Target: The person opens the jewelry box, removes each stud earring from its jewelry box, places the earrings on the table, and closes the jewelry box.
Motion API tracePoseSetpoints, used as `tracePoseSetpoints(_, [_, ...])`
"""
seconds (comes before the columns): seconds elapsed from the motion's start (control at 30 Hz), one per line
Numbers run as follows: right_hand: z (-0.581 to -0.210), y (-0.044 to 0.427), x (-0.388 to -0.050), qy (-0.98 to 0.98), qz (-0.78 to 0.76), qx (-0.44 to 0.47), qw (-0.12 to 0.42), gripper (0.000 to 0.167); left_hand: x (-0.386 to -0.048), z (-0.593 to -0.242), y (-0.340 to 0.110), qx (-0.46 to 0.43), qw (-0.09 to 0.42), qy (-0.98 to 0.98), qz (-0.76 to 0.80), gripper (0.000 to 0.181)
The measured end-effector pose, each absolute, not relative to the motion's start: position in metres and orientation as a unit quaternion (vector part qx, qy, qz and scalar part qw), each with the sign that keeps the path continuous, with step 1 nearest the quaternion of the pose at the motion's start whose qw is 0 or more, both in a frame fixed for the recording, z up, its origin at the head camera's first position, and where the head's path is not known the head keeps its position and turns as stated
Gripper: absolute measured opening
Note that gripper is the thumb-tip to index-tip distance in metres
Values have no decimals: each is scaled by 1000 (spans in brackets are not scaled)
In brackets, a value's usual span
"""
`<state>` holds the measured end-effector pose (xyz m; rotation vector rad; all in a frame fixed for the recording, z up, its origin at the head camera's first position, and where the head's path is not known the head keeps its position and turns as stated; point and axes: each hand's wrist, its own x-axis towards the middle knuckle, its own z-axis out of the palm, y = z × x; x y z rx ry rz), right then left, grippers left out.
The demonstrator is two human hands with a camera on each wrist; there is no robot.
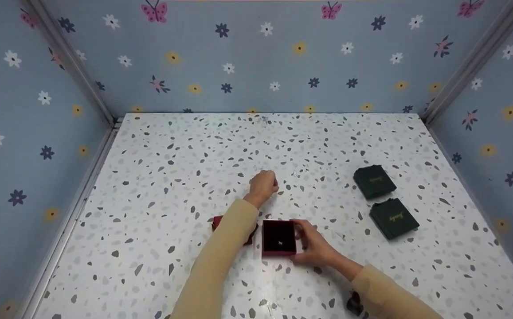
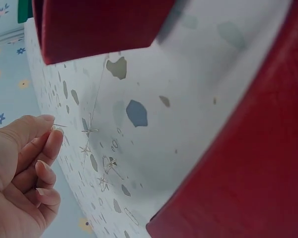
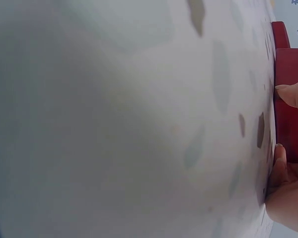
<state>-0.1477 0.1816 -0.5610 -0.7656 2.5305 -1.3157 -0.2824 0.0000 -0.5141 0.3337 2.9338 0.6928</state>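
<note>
Low over the table, my left hand [image 1: 263,186] pinches a thin metal piece of jewellery [image 2: 60,125] between thumb and forefinger; most of it is hidden by the fingertips. Several small star-shaped jewellery pieces [image 2: 89,130] with fine wires or chains lie on the table in the left wrist view. Beside the left forearm stands an open red jewellery box [image 1: 278,254] with a black lining. A small silvery piece [image 1: 280,243] shows on that lining. My right hand [image 1: 316,248] grips the box from its right side, thumb and fingers at its near and far corners.
Another red box part [image 1: 217,221] is partly covered by my left sleeve. Two dark green boxes [image 1: 375,181] with gold lettering lie at the right. A small dark object [image 1: 354,304] lies by my right sleeve. Flower-patterned walls [image 1: 247,53] enclose the speckled table [image 1: 185,150].
</note>
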Motion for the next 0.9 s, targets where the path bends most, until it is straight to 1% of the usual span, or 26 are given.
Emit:
tracePoseSetpoints(0.1, [-551,179,-145,851,-446,-262,88,88,-285,-513,3,111,55,969,214,4])
tracePoseSetpoints(0.23, [-533,174,-139,835,-466,-280,82,83,-289,-514,5,123,43,973,193,3])
tracePoseSetpoints(0.33, [-528,173,-137,828,-473,-290,80,82,-290,-515,7,131,38,973,184,2])
tracePoseSetpoints(0.5, [-547,179,-142,838,-458,-286,76,86,-292,-516,9,134,40,973,181,4])
tracePoseSetpoints(0.6, [-560,183,-146,846,-449,-273,89,88,-292,-517,10,135,40,974,178,5])
tracePoseSetpoints(0.7, [-561,184,-147,848,-450,-260,101,88,-292,-519,11,134,42,974,176,7])
tracePoseSetpoints(0.9, [-528,175,-137,836,-469,-265,105,84,-293,-523,10,147,26,975,166,12])
